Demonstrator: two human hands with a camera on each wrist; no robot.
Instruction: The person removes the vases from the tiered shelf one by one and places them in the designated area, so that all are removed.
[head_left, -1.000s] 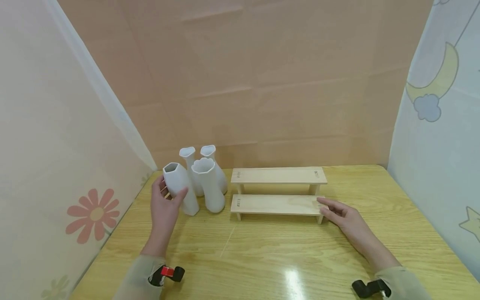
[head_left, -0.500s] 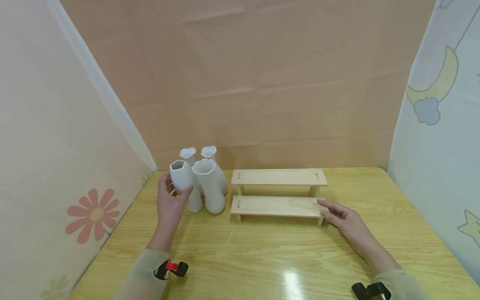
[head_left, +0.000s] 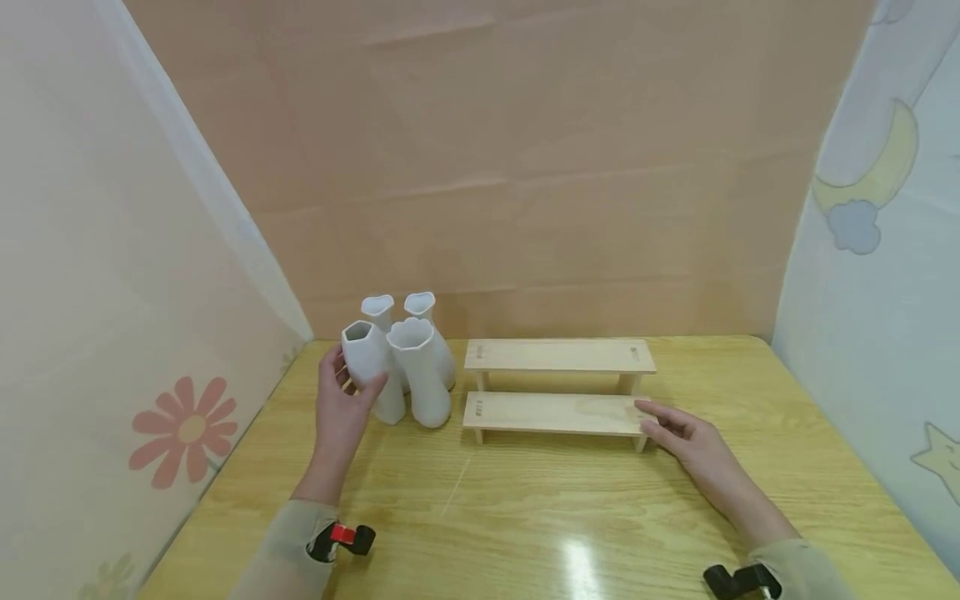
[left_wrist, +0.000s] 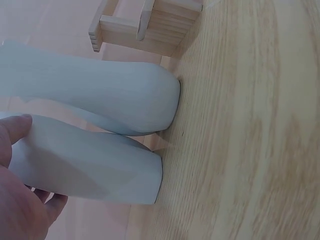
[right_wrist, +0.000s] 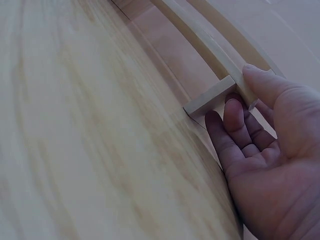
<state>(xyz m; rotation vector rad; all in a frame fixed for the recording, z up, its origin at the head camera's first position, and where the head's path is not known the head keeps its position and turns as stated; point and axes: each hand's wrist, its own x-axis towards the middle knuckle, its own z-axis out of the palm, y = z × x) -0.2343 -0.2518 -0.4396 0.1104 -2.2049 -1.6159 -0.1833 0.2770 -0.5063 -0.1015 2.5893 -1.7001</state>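
My left hand (head_left: 341, 408) holds a white angular vase (head_left: 367, 358) around its upper body, thumb on the near side and fingers behind. In the left wrist view, this vase (left_wrist: 95, 162) stands on the table with its base down. Close at its right is a white vase with a scalloped rim (head_left: 420, 375). Two more white vases, a left one (head_left: 378, 308) and a right one (head_left: 442, 350), stand behind, partly hidden. At the right end of a two-tier wooden stand (head_left: 555, 412), my right hand (head_left: 697, 442) pinches the lower board, thumb above and fingers curled beneath.
The wood-grain table (head_left: 510, 508) runs up to a pinkish-brown backdrop (head_left: 525, 167). Pale printed sheets flank it, with a red flower (head_left: 191, 429) on the left and a yellow moon (head_left: 881, 167) on the right.
Over the last second my left hand has shifted the angular vase slightly right, closer to the scalloped vase, and it tilts less. My right hand and the stand stay in place.
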